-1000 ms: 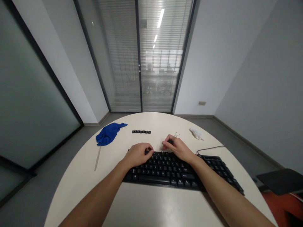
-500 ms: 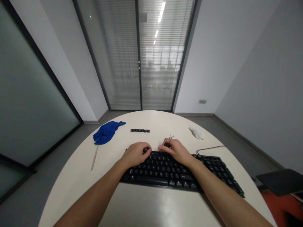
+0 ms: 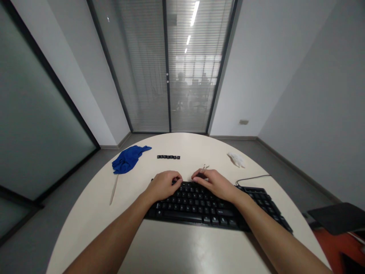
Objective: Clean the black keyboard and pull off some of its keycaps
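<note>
A black keyboard [image 3: 205, 207] lies across the round white table [image 3: 182, 243]. My left hand [image 3: 164, 184] rests curled on the keyboard's upper left rows, pressing it down. My right hand [image 3: 215, 183] sits at the top edge of the keyboard and pinches a small wire keycap puller [image 3: 204, 168], whose metal loops stick up behind the fingers. A short row of loose black keycaps [image 3: 168, 156] lies farther back on the table.
A crumpled blue cloth [image 3: 127, 160] lies at the back left, with a thin pale stick [image 3: 113, 189] below it. A white tissue [image 3: 236, 160] is at the back right. The keyboard cable [image 3: 252, 177] runs off right. A dark chair [image 3: 336, 217] stands beyond the table's right edge.
My right hand has dropped a little and moved onto the keyboard's top row with the puller. The left hand has stayed on the keys. The view has shifted slightly.
</note>
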`<act>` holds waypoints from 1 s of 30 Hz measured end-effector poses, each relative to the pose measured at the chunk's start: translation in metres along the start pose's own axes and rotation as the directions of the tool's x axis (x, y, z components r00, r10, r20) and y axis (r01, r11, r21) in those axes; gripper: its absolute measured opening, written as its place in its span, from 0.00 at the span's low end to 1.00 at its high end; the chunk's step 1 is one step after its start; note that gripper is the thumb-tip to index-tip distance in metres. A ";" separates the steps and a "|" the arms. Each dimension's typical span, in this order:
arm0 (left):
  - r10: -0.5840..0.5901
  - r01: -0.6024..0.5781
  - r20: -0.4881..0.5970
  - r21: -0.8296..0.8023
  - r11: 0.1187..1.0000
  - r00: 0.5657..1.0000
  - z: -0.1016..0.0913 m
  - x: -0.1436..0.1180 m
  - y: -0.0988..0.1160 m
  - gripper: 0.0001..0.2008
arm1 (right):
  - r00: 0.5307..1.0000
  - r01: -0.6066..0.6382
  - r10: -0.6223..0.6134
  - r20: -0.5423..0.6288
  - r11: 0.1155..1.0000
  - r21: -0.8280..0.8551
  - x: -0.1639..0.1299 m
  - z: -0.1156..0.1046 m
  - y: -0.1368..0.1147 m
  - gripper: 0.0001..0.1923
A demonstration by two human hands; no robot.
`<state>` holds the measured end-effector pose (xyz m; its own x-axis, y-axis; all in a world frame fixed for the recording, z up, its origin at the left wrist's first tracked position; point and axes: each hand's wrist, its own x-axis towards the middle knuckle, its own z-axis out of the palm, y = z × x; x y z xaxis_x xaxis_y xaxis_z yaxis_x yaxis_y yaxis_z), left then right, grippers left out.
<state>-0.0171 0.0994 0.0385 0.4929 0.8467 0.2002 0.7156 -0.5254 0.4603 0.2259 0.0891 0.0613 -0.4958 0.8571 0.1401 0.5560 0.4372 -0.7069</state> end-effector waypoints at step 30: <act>0.441 -0.423 0.002 0.283 0.861 0.898 0.001 -0.003 0.004 0.10 | 0.991 -0.049 0.090 -0.098 0.932 0.359 0.007 0.019 0.005 0.22</act>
<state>-0.0154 0.0947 0.0388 0.7590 0.5283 0.3805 0.5472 -0.8343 0.0669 0.2128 0.0921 0.0452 -0.3760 0.9155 0.1436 0.3025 0.2677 -0.9148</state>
